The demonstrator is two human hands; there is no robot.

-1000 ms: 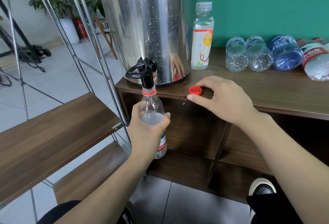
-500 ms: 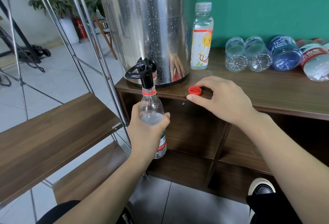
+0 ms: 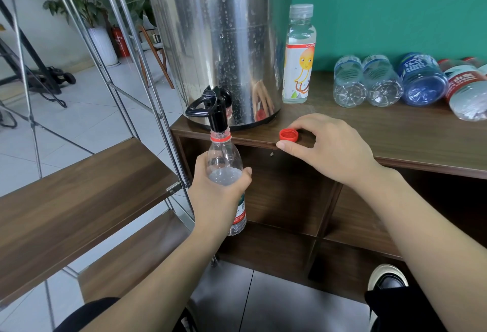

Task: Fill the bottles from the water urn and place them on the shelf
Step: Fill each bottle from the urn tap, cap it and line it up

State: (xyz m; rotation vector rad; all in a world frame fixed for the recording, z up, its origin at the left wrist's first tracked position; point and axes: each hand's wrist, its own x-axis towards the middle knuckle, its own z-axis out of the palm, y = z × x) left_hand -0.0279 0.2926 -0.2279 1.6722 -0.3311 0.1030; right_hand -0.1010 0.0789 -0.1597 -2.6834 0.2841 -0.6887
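A wooden counter (image 3: 395,131) stands against a green wall, with a stepped wooden shelf (image 3: 79,189) on a metal frame to its left. A steel water urn (image 3: 218,41) stands at the counter's left end, its black tap (image 3: 210,110) overhanging the edge. Just right of the urn stands one upright capped bottle (image 3: 299,55) with a cartoon label; further right, a row of bottles (image 3: 395,81) lies on its side. The left hand (image 3: 218,194) grips a clear bottle (image 3: 224,163) upright, its red-ringed neck directly under the tap spout, water level near the shoulder. The right hand (image 3: 329,147) rests on the counter edge, thumb and forefinger curled about a red cap (image 3: 288,135) lying on the counter.
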